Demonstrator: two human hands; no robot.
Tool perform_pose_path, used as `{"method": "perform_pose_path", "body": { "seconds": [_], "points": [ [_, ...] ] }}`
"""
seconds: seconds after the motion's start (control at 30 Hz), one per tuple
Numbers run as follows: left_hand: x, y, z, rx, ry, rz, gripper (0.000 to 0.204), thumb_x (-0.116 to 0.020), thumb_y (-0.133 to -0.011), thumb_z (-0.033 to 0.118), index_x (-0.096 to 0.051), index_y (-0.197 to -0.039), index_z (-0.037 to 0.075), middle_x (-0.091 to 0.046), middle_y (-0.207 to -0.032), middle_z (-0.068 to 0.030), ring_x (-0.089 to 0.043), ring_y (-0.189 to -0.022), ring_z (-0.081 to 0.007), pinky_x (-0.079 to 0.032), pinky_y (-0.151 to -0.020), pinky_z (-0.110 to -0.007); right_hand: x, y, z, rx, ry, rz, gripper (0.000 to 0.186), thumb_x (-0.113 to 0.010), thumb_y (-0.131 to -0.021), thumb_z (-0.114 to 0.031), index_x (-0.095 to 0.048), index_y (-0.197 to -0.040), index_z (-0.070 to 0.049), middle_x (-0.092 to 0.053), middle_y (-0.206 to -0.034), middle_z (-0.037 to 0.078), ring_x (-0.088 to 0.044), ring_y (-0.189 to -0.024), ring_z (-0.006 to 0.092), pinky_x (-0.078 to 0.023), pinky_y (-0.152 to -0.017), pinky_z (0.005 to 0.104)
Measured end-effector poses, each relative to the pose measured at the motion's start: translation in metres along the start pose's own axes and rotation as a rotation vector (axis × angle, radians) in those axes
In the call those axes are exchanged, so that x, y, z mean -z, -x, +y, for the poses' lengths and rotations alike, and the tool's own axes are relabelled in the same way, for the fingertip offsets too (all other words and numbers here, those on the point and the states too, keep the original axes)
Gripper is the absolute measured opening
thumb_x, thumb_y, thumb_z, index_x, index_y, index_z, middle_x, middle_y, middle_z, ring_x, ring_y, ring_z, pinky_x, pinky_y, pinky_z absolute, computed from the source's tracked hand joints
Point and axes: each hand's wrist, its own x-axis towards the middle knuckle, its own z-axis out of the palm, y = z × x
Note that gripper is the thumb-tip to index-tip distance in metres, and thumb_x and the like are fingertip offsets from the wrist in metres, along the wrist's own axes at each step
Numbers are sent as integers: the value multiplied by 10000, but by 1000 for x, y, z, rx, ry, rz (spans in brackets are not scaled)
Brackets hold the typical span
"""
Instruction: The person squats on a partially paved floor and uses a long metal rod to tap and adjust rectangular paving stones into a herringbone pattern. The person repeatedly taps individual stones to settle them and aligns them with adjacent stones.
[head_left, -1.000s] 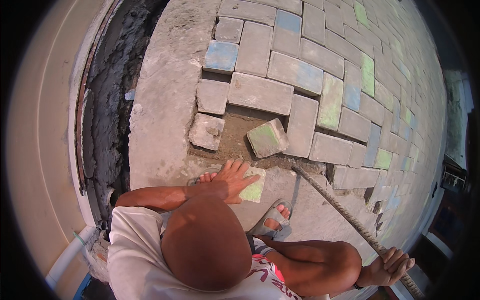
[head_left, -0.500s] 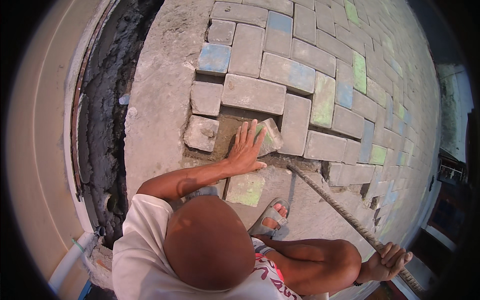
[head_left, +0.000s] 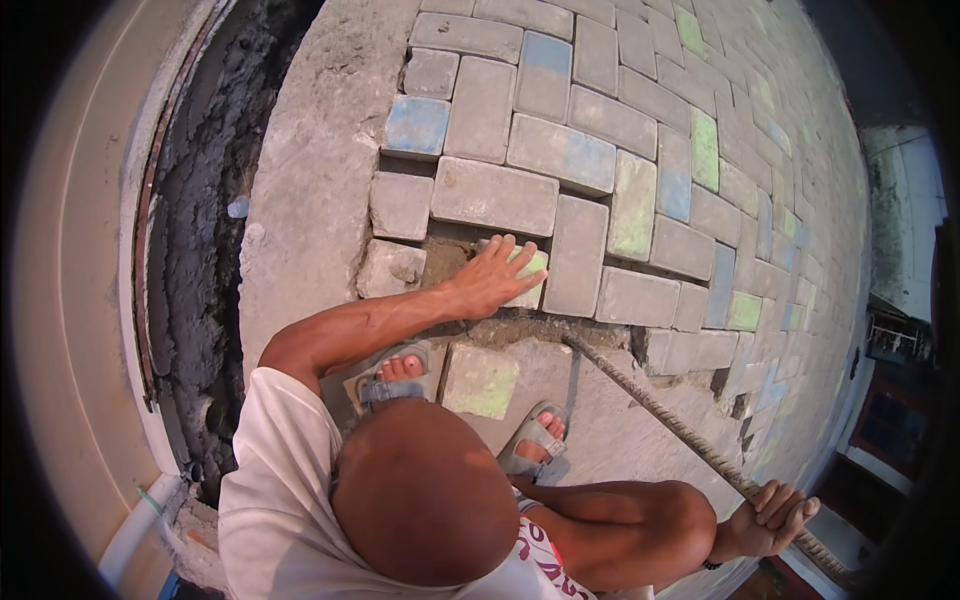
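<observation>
My left hand (head_left: 490,279) lies over a broken paving block (head_left: 530,283) with a green painted patch, its fingers spread across the top. That piece sits in a sandy gap beside an upright-laid grey paver (head_left: 576,255) and below a long grey paver (head_left: 495,195). My hand covers its left part. At the lower right, my right hand (head_left: 772,518) is closed round a ribbed steel bar (head_left: 665,420). The bar slants up to the left, and its far tip touches the ground at the gap's near edge.
Two small pavers, one whole (head_left: 402,205) and one chipped (head_left: 390,269), border the gap's left. A green-marked paver (head_left: 482,382) lies between my sandalled feet. Laid pavers stretch to the right. A rough trench (head_left: 195,250) runs along the wall (head_left: 75,270) at left.
My left hand has shifted onto the broken block, which has turned from a slant to roughly square with its neighbour. My right hand still grips the bar, almost unmoved.
</observation>
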Motion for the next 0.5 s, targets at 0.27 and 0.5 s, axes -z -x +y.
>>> {"method": "perform_pose_path", "body": {
  "seconds": [0.27,0.5],
  "points": [
    [-28,-10,-17,20,-65,148,638,-532,-788,6,-390,-1386,178,-197,-1485,-229,-190,-1359,-456,-171,-1111,-556,-2,0,1,1,-20,-2,48,-488,-883,-33,-479,-926,-53,-290,-525,-14,-269,-433,75,-310,-451,240],
    [-25,-23,-2,-65,-115,173,590,-598,-812,146,-415,-1372,173,-220,-1484,-217,-179,-1358,-464,-146,-1115,-560,-3,-1,2,-5,-19,-5,46,-492,-879,-34,-482,-922,-45,-294,-526,-17,-270,-436,74,-307,-451,243]
  ]
}}
